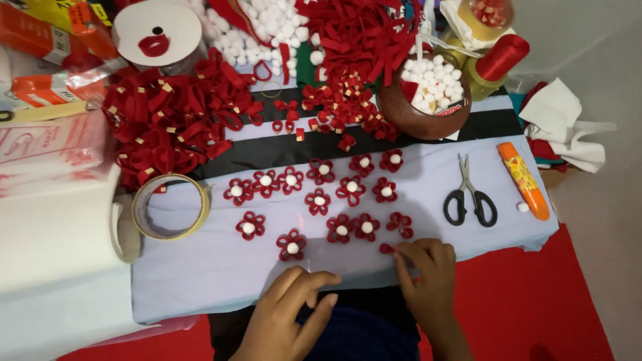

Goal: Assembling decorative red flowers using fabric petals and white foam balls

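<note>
A small red felt piece (pixel 386 248) is pinched by the right hand (pixel 428 274) beside finished felt flowers (pixel 318 200); the left hand (pixel 287 314) is rested loosely open, empty, on the pale cloth (pixel 221 274).

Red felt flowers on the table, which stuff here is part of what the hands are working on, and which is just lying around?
In use:
- right hand pinching a red petal piece
- left hand flat on the pale cloth
- finished flowers
- pile of red loops
- bowl of white pompoms

Lying about:
- scissors
- orange glue tube
- tape roll
- red thread spool
</note>
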